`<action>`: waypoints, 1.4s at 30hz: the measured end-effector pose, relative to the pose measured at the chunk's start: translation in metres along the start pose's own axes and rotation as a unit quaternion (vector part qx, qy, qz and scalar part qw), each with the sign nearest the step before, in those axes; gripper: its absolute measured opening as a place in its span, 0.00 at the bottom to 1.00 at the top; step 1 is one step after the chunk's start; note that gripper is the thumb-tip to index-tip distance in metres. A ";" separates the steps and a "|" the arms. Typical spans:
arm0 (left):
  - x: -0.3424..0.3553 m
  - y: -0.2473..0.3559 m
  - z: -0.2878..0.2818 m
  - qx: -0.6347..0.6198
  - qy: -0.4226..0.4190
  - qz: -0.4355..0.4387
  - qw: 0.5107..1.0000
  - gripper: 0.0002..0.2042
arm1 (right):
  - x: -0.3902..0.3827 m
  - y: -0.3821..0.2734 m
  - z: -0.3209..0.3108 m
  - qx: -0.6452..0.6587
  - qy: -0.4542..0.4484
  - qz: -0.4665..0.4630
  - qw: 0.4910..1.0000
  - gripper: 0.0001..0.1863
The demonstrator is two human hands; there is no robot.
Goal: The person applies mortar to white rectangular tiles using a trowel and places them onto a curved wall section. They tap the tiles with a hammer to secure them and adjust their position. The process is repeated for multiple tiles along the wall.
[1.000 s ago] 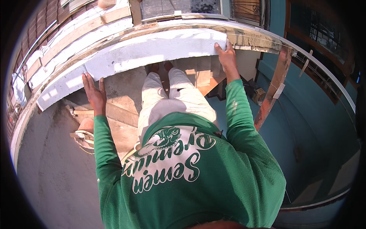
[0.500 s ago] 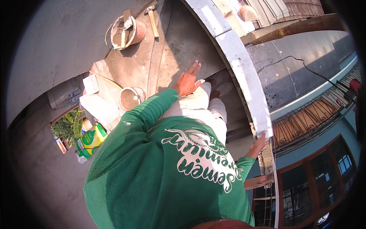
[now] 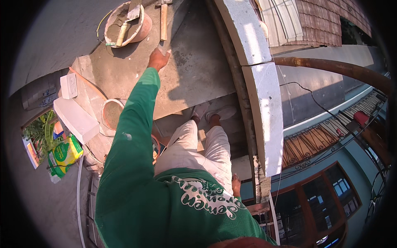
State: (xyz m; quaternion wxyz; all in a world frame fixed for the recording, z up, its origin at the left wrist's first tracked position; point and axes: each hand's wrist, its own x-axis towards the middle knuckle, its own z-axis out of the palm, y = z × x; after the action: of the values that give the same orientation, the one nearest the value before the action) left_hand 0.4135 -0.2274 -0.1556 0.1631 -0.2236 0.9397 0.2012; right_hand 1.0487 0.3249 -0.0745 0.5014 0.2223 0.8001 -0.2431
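Note:
My left hand (image 3: 159, 60) reaches forward over the concrete surface, thumb held apart from the bent fingers and nothing seen in it. Just beyond it lies a hammer (image 3: 163, 22), its wooden handle pointing at the hand with a small gap between. Left of the hammer, a bucket (image 3: 145, 29) of grey mortar holds a trowel (image 3: 122, 34). My right hand (image 3: 236, 185) is low beside my thigh, near the end of the row of pale lightweight blocks (image 3: 264, 99); its fingers are too small and partly hidden to read.
A second bucket (image 3: 111, 113) stands left of my legs. Close by are a white block (image 3: 76, 120) and a smaller block piece (image 3: 68, 86). A green-yellow bag (image 3: 66, 155) lies farther left. Beyond the block row are a rusty pipe (image 3: 331, 68), cables and a drop.
My left hand has moved forward and left, toward the hammer. My right hand has come off the block's end and back toward my thigh. The view has shifted, showing my feet.

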 end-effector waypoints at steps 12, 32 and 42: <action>0.155 -0.018 0.061 0.157 0.073 0.020 0.985 0.45 | -0.031 -0.003 0.037 0.127 0.062 0.095 0.985 0.32; -0.110 -0.002 -0.073 -0.528 -0.182 -0.062 0.827 0.14 | 0.006 -0.209 -0.126 0.117 0.235 -0.160 0.952 0.21; -0.471 0.012 0.004 -0.614 -0.398 -0.018 0.682 0.13 | 0.062 -0.338 -0.169 0.352 0.013 -0.392 0.850 0.31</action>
State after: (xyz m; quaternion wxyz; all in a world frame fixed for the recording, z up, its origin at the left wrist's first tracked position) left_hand 0.8076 -0.0485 0.0318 0.3517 -0.1889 0.4482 0.7998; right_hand 0.7042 0.1700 -0.0107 0.2425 0.0545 0.6881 -0.6817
